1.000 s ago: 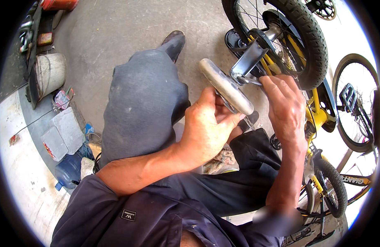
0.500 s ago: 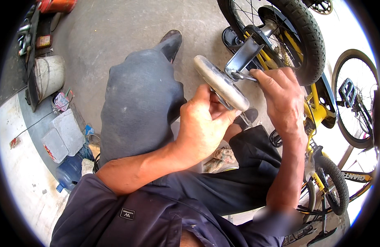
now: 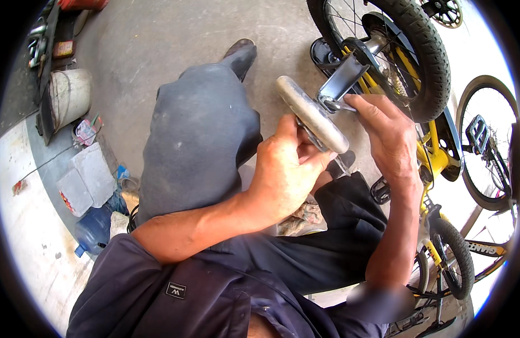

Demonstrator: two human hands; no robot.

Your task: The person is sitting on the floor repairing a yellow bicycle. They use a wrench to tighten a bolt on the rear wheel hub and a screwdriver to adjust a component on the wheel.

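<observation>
Head view, centre of the frame: pinching a small pale wheel (image 3: pixel 313 115) from below with the left hand (image 3: pixel 282 169), thumb and fingers closed on its lower side, rim nearly edge-on and tilted from upper left to lower right. Just beside, right of centre: gripping a short silver tool (image 3: pixel 345 107) with thumb and fingers of the right hand (image 3: pixel 386 127), at the near end of a silver bracket (image 3: pixel 343 79). Exact seating of the tool: too small to tell.

For good work here, by judgement: brace the wheel so as not to let it twist along with the tool; seat the tool fully and squarely before pressing; use short, smooth strokes; spare the knuckles from the knobbly black tyre (image 3: pixel 437 67) at upper right. Mind also the thin metal strip (image 3: pixel 343 165) below the wheel, possibly a second tool.

Farther out, as to writing: at the bottom, on the dark shirt (image 3: pixel 215 304), a small rectangular patch (image 3: pixel 176 290) with a pale emblem over tiny lettering. At lower right, bold pale lettering on a yellow-and-black bicycle frame (image 3: pixel 485 248). At upper left, a small red-and-yellow box (image 3: pixel 63 49), print unreadable.
</observation>
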